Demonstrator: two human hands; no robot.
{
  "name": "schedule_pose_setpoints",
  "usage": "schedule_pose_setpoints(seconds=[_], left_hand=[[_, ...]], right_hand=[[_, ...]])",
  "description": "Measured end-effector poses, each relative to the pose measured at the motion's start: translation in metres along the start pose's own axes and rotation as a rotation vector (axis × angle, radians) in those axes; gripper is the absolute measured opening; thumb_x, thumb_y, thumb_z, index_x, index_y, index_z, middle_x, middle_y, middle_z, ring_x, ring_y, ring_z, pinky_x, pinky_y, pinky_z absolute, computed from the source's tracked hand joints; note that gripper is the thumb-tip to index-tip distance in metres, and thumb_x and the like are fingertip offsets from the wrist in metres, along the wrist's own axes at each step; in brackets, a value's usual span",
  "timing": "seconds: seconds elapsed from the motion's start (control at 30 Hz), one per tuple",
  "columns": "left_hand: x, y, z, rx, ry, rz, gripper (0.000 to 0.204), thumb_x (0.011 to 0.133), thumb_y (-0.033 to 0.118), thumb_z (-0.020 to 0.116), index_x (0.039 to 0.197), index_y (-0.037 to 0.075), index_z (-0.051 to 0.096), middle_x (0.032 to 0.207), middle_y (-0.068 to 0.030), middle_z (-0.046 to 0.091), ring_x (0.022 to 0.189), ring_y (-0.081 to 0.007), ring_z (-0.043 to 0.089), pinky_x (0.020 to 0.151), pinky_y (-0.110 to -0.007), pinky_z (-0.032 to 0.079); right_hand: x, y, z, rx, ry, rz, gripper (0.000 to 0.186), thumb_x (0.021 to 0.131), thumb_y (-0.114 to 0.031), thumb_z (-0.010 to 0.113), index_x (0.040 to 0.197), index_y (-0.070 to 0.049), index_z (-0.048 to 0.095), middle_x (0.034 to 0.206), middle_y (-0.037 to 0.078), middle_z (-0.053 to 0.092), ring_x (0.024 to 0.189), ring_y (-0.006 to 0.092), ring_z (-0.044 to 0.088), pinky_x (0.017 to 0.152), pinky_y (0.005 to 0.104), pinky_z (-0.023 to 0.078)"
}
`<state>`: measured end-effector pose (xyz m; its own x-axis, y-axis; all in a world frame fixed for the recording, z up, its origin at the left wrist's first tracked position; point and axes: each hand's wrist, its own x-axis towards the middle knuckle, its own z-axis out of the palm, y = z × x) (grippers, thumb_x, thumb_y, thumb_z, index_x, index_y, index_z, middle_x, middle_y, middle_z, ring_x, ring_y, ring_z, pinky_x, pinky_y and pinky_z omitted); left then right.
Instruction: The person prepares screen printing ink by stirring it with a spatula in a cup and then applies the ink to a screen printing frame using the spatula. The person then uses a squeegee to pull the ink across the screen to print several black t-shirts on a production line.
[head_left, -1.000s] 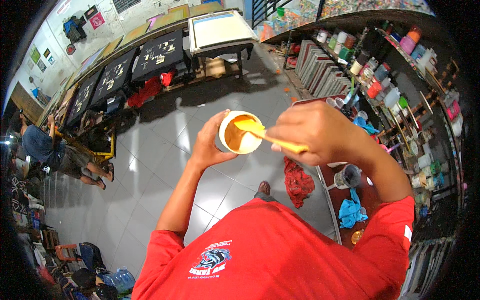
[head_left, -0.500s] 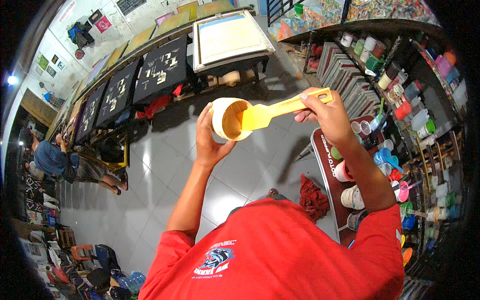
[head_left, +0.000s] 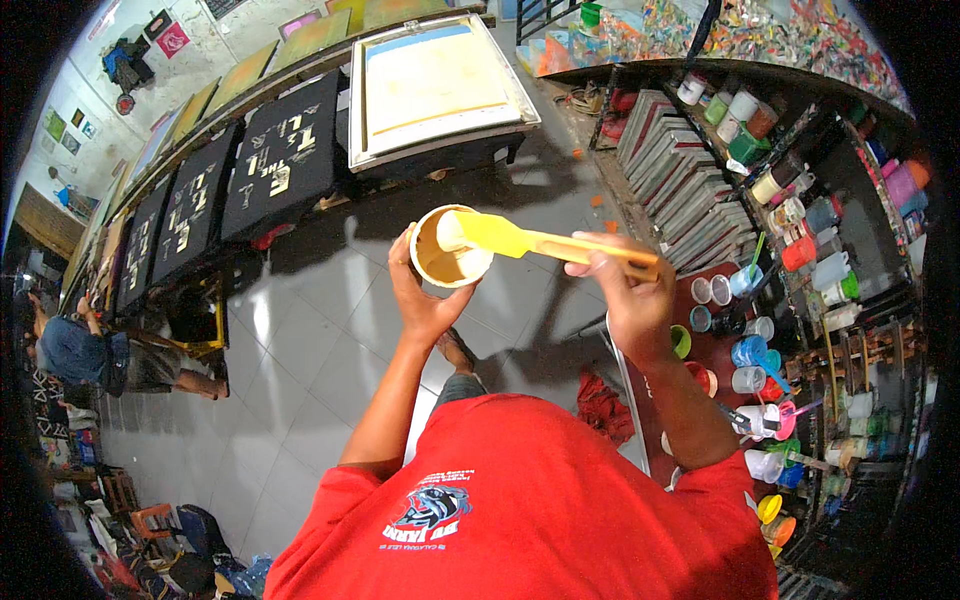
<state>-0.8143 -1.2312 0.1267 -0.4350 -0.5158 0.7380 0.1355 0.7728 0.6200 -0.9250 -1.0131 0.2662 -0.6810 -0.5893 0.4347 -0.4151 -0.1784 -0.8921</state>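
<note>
My left hand (head_left: 425, 305) grips a cream-coloured tub (head_left: 428, 262) from the side, thumb and fingers around it, with its mouth facing up toward me. Inside is pale cream-to-tan paste, smooth where I can see it. My right hand (head_left: 630, 305) is closed on the handle of a yellow plastic spatula (head_left: 500, 236), whose broad blade reaches over the tub's rim into the mouth, against the lighter paste. Both hands are out in front of my red shirt, above the grey tiled floor (head_left: 310, 340).
Printing stations with dark printed garments (head_left: 270, 160) and a light framed screen (head_left: 440, 85) line the back left. A person (head_left: 80, 350) works at far left. Paint tubs crowd a dark red table (head_left: 700, 340) and shelves at right, beside stacked frames (head_left: 670, 175). A red cloth (head_left: 600, 400) lies below.
Half a second ago the tub was tipped sideways; now its mouth faces me more. The spatula's handle has swung lower on the right. My foot has stepped forward and the view has shifted.
</note>
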Motion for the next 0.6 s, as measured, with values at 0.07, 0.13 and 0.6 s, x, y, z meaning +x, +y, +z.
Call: schedule_pose_setpoints(seconds=[0.07, 0.13, 0.6], left_hand=[[0.012, -0.019, 0.006, -0.119, -0.028, -0.073, 0.093, 0.059, 0.019, 0.089, 0.133, 0.001, 0.037, 0.127, -0.0133, 0.046, 0.12, -0.0253, 0.049, 0.103, -0.038, 0.039], [0.031, -0.038, 0.006, -0.178, -0.085, -0.086, 0.091, 0.059, 0.019, 0.089, 0.133, 0.001, 0.038, 0.128, -0.0143, 0.046, 0.121, -0.0273, 0.049, 0.103, -0.038, 0.04], [0.13, -0.154, -0.02, -0.417, -0.356, -0.144, 0.095, 0.057, 0.017, 0.089, 0.136, 0.004, 0.038, 0.135, -0.0122, 0.045, 0.126, -0.0237, 0.048, 0.105, -0.038, 0.043]], right_hand=[[0.031, -0.003, -0.004, -0.503, -0.295, -0.432, 0.022, 0.089, -0.013, 0.064, 0.107, -0.001, 0.065, 0.093, 0.012, 0.067, 0.083, 0.0253, 0.067, 0.072, 0.0349, 0.054], [0.059, -0.003, 0.009, -0.642, -0.458, -0.646, 0.027, 0.081, -0.015, 0.067, 0.106, -0.005, 0.065, 0.092, 0.009, 0.065, 0.081, 0.0263, 0.065, 0.069, 0.0374, 0.053], [0.203, 0.004, 0.087, -0.44, -0.887, -0.466, 0.024, 0.079, -0.015, 0.068, 0.102, -0.01, 0.065, 0.089, 0.008, 0.063, 0.081, 0.0291, 0.065, 0.067, 0.0383, 0.052]])
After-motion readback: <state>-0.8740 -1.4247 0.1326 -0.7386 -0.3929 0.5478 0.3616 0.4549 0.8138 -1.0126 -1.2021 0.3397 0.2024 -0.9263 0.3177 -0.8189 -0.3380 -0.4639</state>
